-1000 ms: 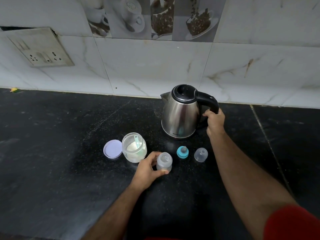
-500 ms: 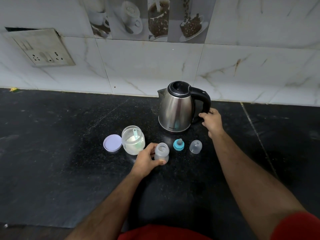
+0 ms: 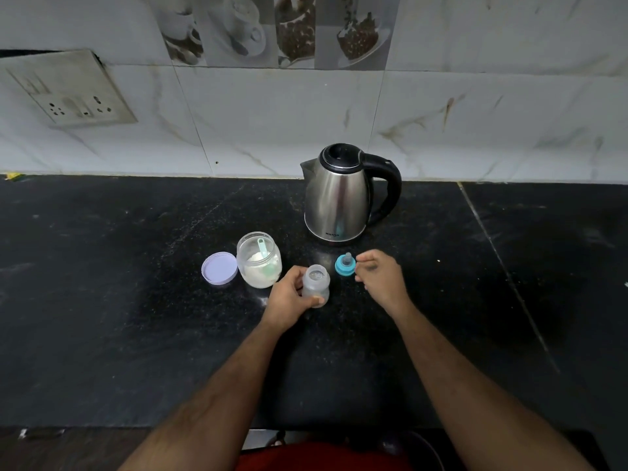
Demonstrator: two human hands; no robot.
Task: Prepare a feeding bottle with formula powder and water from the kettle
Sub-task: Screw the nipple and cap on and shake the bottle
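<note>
A small clear feeding bottle (image 3: pixel 316 282) stands uncapped on the black counter (image 3: pixel 136 300), with some liquid in it. My left hand (image 3: pixel 289 297) is wrapped around it. The teal nipple ring (image 3: pixel 344 265) lies just right of the bottle. My right hand (image 3: pixel 382 280) is beside the ring, fingers curled, thumb and forefinger at its right edge. The bottle's clear cap is hidden under that hand. The steel kettle (image 3: pixel 336 198) with its black handle stands behind. An open jar of white formula powder (image 3: pixel 258 263) with a green scoop (image 3: pixel 261 248) inside sits left of the bottle.
The jar's lilac lid (image 3: pixel 219 268) lies to the left of the jar. A tiled wall rises behind the counter, with a switch and socket plate (image 3: pixel 74 96) at upper left. The counter's front edge runs near my body.
My right hand has let go of the kettle handle and come down toward me to the teal nipple ring, covering the clear cap. My left hand stays on the bottle.
</note>
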